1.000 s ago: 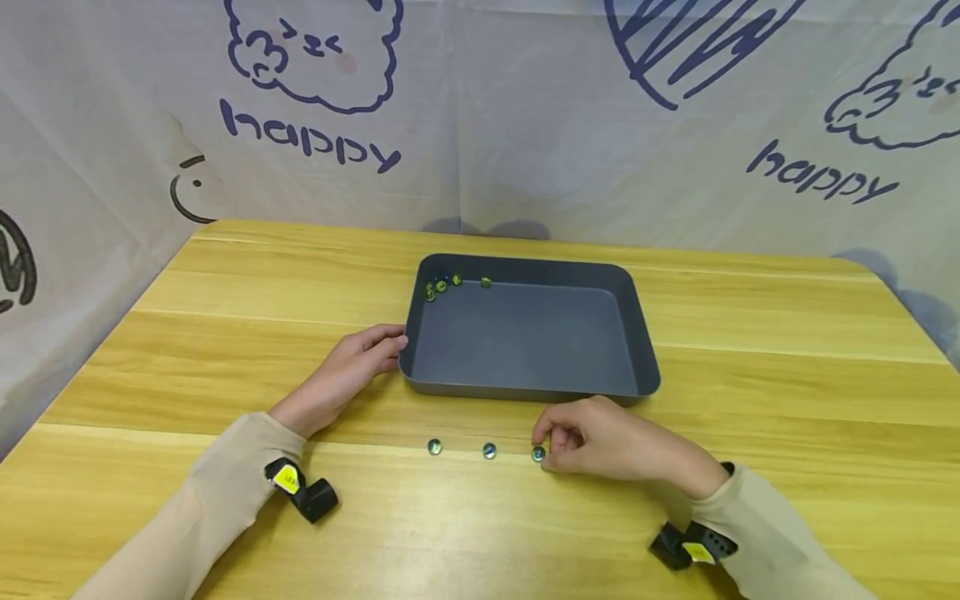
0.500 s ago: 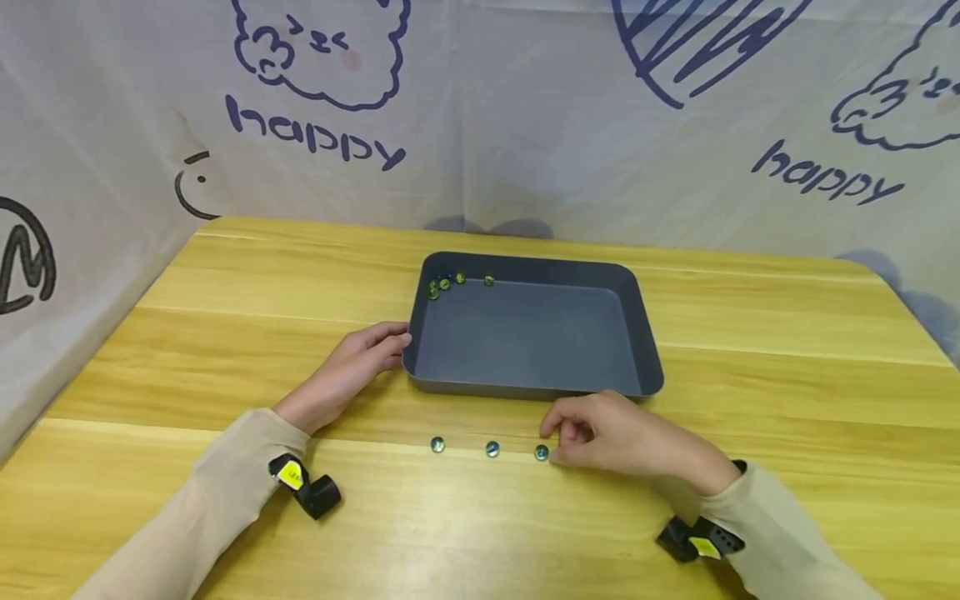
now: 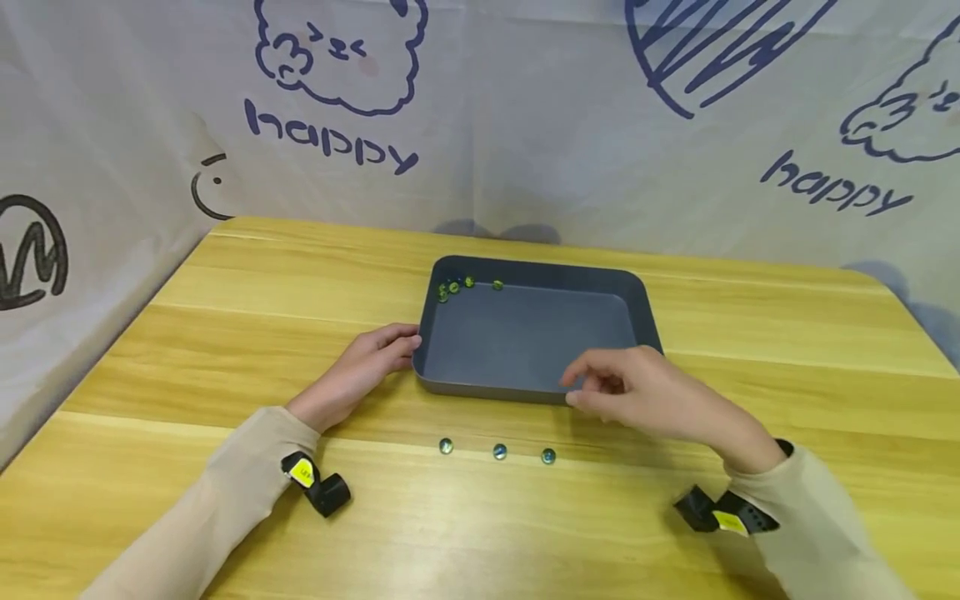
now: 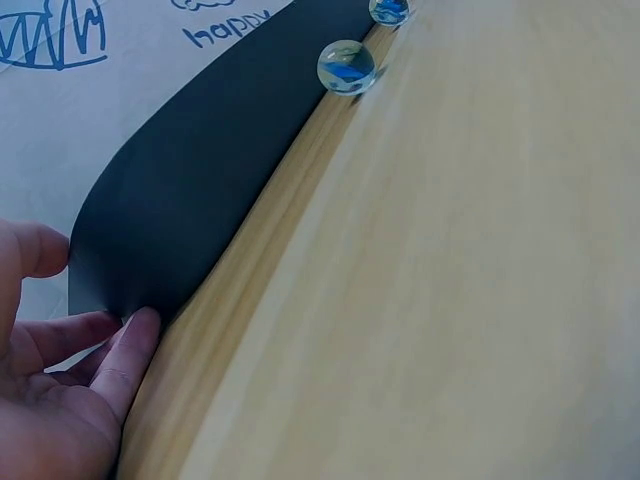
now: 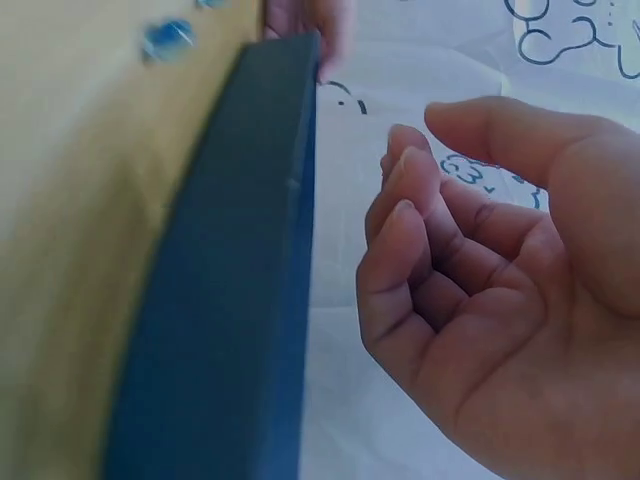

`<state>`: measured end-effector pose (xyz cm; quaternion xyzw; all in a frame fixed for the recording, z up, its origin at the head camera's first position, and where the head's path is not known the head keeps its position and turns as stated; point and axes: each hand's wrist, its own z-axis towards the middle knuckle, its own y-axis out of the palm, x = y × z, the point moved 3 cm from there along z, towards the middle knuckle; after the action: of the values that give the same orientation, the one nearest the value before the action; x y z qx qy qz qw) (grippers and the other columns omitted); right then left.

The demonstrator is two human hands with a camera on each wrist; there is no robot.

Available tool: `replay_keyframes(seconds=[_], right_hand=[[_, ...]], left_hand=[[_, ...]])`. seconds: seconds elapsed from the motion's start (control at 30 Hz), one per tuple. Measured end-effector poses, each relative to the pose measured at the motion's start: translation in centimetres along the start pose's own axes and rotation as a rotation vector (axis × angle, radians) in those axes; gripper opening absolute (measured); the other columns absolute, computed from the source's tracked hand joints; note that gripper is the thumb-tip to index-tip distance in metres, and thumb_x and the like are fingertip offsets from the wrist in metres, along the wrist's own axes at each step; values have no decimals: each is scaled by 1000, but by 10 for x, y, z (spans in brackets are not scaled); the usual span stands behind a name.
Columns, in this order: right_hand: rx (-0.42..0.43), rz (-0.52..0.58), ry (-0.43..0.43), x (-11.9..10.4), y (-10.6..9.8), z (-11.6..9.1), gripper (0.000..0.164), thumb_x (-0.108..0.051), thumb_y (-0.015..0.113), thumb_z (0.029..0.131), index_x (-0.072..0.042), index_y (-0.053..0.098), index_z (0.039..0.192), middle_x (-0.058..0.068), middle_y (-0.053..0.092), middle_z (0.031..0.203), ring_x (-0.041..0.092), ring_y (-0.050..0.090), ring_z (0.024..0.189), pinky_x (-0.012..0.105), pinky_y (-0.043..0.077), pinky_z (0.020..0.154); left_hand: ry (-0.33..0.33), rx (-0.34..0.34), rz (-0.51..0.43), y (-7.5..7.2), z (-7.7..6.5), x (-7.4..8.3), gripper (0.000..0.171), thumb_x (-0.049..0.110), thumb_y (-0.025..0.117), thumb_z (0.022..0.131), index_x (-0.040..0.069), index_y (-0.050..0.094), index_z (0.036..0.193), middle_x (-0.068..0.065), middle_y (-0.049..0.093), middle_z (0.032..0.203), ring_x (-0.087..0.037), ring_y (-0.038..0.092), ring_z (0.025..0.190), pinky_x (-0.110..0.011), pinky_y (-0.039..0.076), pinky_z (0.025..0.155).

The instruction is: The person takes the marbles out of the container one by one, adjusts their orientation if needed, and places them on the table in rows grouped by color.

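A dark grey rectangular tray lies on the wooden table. My left hand touches the outside of its left front corner; in the left wrist view its fingertips rest against the tray wall. Over the tray's right front rim hangs my right hand, its fingers loosely bent. The right wrist view shows a gap between thumb and fingers, with nothing in it. In front of the tray, three clear glass marbles with blue swirls form a spaced row: a left marble, a middle marble and a right marble.
Several yellow-green marbles sit in the tray's back left corner, with darker ones partly visible beside them. Another yellow-green marble lies along the back wall. Behind the table hangs a white printed cloth.
My right hand has let go of the right marble and risen away from it, up to the tray's front rim. The left hand stays at the tray. The head view has shifted slightly.
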<state>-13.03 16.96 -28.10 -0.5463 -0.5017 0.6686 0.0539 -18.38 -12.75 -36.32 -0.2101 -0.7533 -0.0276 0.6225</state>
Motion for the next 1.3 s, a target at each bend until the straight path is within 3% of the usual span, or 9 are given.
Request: replay_keyframes(seconds=[0.13,0.3,0.53,0.63,0.8,1.0,1.17,1.3], right_hand=[[37,-63,43,-6,-20,22,21,-19,58,98,-5,67,112,1,60,71,19,52,58,32,44,53],[68,-125,95,-12,-42,66,23,-21,56,100,-6,68,112,4,61,72,21,51,59,35,42,56],[79,-160,132,-7,-53,128,27,-21,54,100,-4,69,115,8,65,75,21,56,61,34,48,64],[121,-138,179,-1,-53,144,27,-22,53,99,-3,72,106,9,65,75,20,56,61,33,48,66],[156,-139,232,6,-44,165,31,-22,55,98,0,75,87,12,67,74,26,59,65,31,48,67],[151,-214,228,8,-21,191,32,-17,55,98,3,75,83,13,69,72,18,55,54,30,49,72],[198,-273,267,4,-5,206,37,-18,56,97,-2,69,67,8,65,63,14,48,47,27,41,55],[227,-419,345,1,6,216,35,-21,58,97,-12,55,63,1,51,61,15,48,53,29,36,50]], left_hand=[[9,1,-4,2,3,-1,52,27,45,103,-3,39,145,-20,47,141,-32,52,121,-43,35,109],[19,3,-11,3,3,-1,52,26,45,103,-4,39,144,-21,46,141,-31,52,122,-42,36,108],[13,-1,-21,3,1,0,52,26,46,103,-5,38,145,-22,43,143,-32,49,124,-42,36,108],[14,-9,-20,4,2,-1,53,27,46,103,-5,37,145,-22,43,143,-32,49,125,-43,35,109],[10,-9,-14,4,4,0,53,27,45,103,-4,38,144,-20,44,143,-31,49,124,-42,36,108],[-8,-3,-6,1,3,-1,52,28,45,103,-3,39,144,-19,45,142,-31,50,124,-43,36,108],[3,-2,-3,2,1,1,53,28,45,103,-4,38,144,-21,43,143,-32,49,125,-43,36,108],[10,-3,-4,3,1,2,53,27,45,103,-5,38,145,-22,43,144,-32,49,125,-43,36,108]])
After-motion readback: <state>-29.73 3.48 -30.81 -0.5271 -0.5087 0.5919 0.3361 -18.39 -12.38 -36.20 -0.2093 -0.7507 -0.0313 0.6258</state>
